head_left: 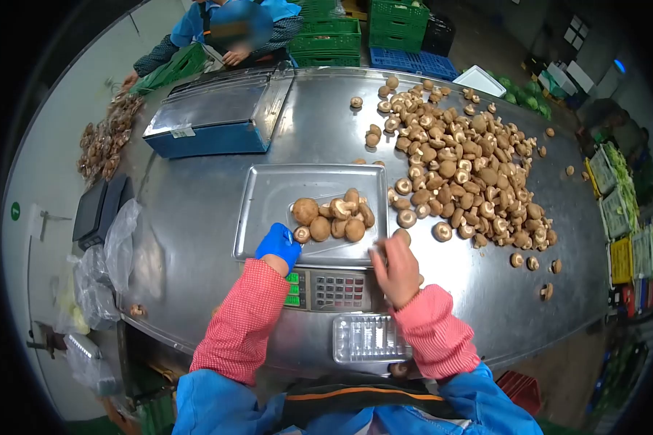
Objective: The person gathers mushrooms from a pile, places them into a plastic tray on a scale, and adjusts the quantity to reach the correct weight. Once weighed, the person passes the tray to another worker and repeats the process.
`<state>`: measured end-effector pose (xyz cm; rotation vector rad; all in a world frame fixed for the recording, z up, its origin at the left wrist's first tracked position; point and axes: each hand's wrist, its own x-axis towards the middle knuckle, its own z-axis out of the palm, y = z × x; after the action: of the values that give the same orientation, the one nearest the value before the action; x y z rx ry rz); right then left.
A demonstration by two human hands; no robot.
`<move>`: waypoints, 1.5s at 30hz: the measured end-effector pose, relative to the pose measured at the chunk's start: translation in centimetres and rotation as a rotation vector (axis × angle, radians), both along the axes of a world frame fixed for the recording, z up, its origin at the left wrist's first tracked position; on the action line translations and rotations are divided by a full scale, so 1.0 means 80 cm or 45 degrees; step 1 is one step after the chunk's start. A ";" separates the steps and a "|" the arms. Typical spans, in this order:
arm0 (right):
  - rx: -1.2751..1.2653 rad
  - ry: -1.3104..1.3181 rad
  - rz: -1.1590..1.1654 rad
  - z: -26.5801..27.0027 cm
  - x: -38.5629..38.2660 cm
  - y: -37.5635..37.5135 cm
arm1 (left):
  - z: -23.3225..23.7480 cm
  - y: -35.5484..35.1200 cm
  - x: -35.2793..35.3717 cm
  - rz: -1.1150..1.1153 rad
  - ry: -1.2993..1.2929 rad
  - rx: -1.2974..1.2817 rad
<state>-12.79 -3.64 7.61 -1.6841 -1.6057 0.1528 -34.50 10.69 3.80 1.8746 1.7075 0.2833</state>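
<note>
The gloved fingers (281, 239) of the left hand (276, 246) are curled close together at the near left corner of a clear plastic tray (295, 215), just beside a small mushroom (302, 234). I cannot tell whether they pinch the tray's rim or only rest against it. The bare fingers (384, 255) of the right hand (396, 270) are bent and slightly apart, with their tips at a single mushroom (403, 235) just beside the right edge of the scale pan (268, 185). Whether they grip it does not show.

The tray sits on the pan and holds a small pile of shiitake mushrooms (337, 217). Below the pan, between the wrists, are the scale's keypad (339, 290) and its green display (292, 288), which the left sleeve partly covers. An empty plastic tray (368, 338) lies nearer the body. To the right, the loose heap of mushrooms (464, 170) spreads over the steel tabletop (196, 239).

The step in hand looks like filling the tray by weight. To do it well, the left hand should steady the tray without bearing down on the pan, since any pressure would likely throw off the reading. The right hand should add mushrooms one at a time and choose small ones as the portion nears its weight. Drawing the sleeve back from the display would make the figure readable.
</note>
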 end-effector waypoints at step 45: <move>0.032 -0.038 0.279 0.025 0.010 -0.204 | 0.117 -0.032 0.064 -0.639 -0.748 -1.840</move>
<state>-11.97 -19.96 9.64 -1.4943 -1.8052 0.2170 -29.39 8.14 13.15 0.8616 0.5748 -0.4663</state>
